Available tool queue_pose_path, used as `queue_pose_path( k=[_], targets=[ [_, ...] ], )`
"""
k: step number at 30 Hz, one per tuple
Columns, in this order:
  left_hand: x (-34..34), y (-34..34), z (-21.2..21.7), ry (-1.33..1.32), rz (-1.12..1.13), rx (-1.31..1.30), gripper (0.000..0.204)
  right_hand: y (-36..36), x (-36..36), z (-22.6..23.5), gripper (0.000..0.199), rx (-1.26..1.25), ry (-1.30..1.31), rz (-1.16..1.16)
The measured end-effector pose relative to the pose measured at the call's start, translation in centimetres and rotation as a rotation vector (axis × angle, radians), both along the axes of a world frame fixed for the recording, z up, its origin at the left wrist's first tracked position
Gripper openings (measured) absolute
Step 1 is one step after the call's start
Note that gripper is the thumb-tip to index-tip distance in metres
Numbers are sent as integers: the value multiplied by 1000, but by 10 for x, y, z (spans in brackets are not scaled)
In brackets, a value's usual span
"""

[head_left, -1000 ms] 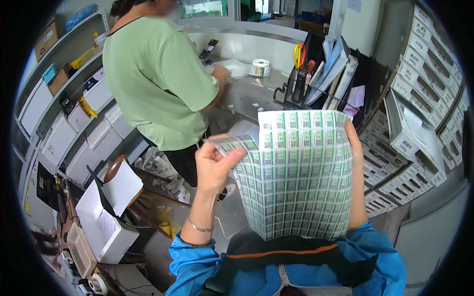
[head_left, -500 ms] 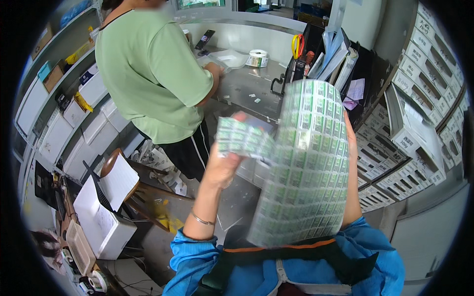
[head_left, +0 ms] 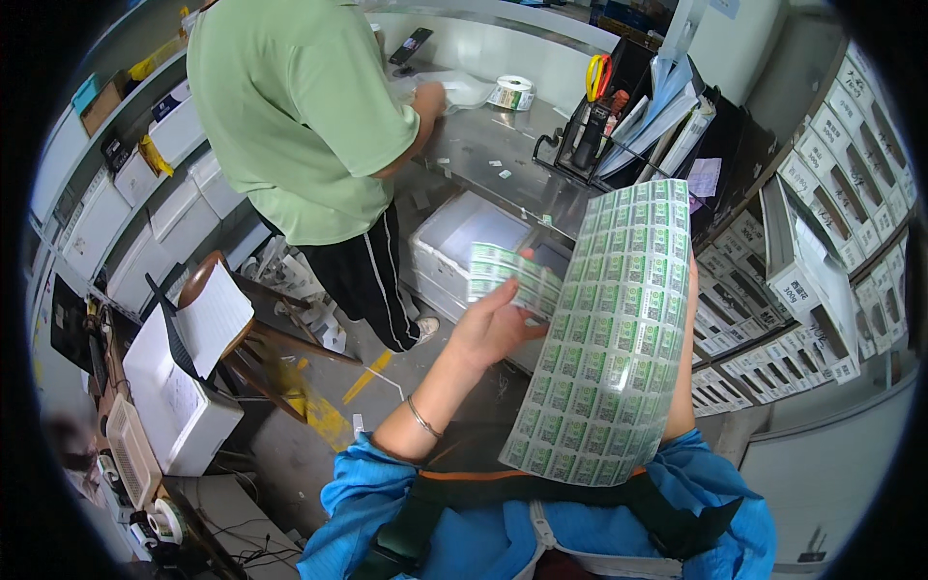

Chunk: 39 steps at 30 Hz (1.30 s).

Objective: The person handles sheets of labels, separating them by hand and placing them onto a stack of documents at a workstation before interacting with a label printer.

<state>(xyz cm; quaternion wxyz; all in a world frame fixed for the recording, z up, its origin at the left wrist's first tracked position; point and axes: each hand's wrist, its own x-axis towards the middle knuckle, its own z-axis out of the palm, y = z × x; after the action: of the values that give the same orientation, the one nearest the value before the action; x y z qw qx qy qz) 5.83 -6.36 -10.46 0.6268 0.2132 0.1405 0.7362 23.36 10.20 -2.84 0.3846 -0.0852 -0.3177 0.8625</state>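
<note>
A long, curved sheet of green-and-white labels (head_left: 614, 338) with small square codes fills the space in front of my body. Behind its right edge is my right hand (head_left: 692, 275), mostly hidden, with the sheet resting against it. My left hand (head_left: 498, 329), wearing a bracelet at the wrist, pinches a smaller strip of similar labels (head_left: 498, 266) between thumb and fingers. That strip extends toward the large sheet's left edge; whether the two are joined there I cannot tell.
A person in a green shirt (head_left: 300, 106) stands ahead left at a metal worktop (head_left: 483, 159). A label roll (head_left: 511, 93) and a desk organiser (head_left: 590, 145) are on it. Right are shelves of labelled boxes (head_left: 822, 164); left, a wooden chair (head_left: 290, 333) and white box (head_left: 184, 406).
My left hand and its strip have shifted right, closer to the large sheet. The sheet hangs a little lower and is steadier. The view has tilted downward.
</note>
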Motion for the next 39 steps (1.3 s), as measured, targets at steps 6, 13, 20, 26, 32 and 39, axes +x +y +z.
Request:
queue_pose_path(
  k=[6, 13, 20, 26, 32, 39],
  targets=[
    [9, 2, 14, -65, 37, 22, 47, 3, -2, 0, 37, -4, -3, -39],
    [-5, -20, 34, 596, 1033, 15, 13, 1, 13, 10, 38, -25, -146, -97],
    [-8, -41, 41, 936, 1420, 149, 16, 13, 9, -8, 35, 23, -211, -95],
    [-16, -54, 64, 812, 1525, 111, 16, 15, 8, -11, 36, -5, -154, -81],
    [-12, -64, 71, 291, 608, -65, 35, 11, -2, -16, 39, -29, -76, -35],
    [-7, -70, 46, 346, 730, -198, 18, 18, 3, -26, 52, -70, -233, 54]
  ],
)
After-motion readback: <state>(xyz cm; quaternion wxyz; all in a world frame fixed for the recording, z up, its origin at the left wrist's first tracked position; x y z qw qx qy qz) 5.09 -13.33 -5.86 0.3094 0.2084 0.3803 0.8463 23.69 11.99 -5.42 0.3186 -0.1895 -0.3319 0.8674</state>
